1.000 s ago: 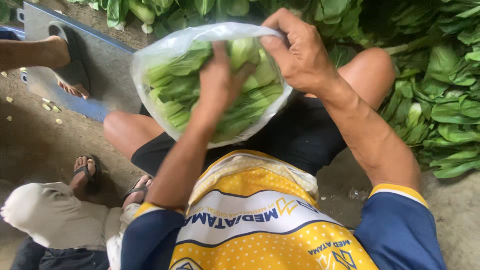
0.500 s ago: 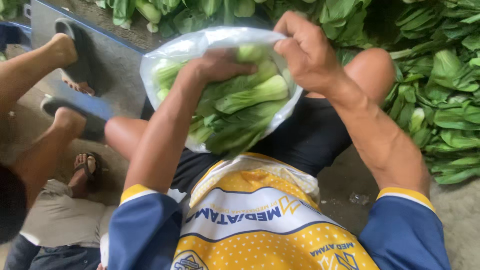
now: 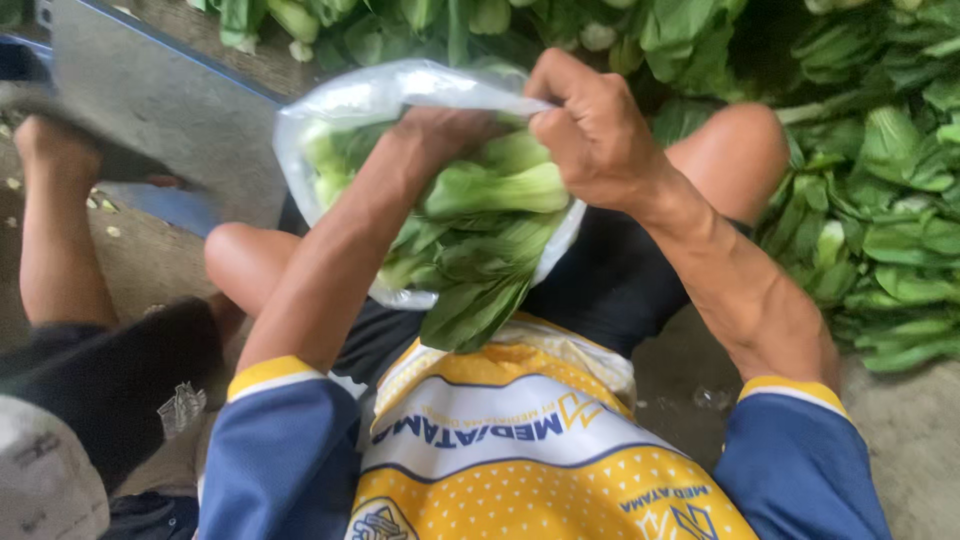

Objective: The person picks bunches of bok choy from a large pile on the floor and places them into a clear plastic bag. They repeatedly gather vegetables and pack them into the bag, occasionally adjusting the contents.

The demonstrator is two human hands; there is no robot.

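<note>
- Bag [image 3: 330,115]: clear thin plastic, crinkled, held above the person's lap between the raised knees, mouth turned toward the person.
- Contents: bok choy [image 3: 480,225], pale green stalks and dark green leaves; several leaf tips hang out past the lower edge of the bag mouth.
- Left hand [image 3: 440,130]: pushed into the bag mouth, fingers hidden among the stalks; whether they are closed on a stalk cannot be told.
- Right hand [image 3: 595,130]: fingers pinched together on the upper rim of the bag, holding it open.
- Floor [image 3: 920,440]: bare grey concrete, damp-looking, with small scraps at the left edge.
- Heap of loose greens [image 3: 880,200]: same kind of vegetable, piled on the floor along the top and right edges of the view, just behind the bag.
- Grey panel with blue edge [image 3: 160,100]: lies flat at the upper left.
- Second person: a bare foot [image 3: 55,150] and lower leg at the left edge, well apart from the bag.
</note>
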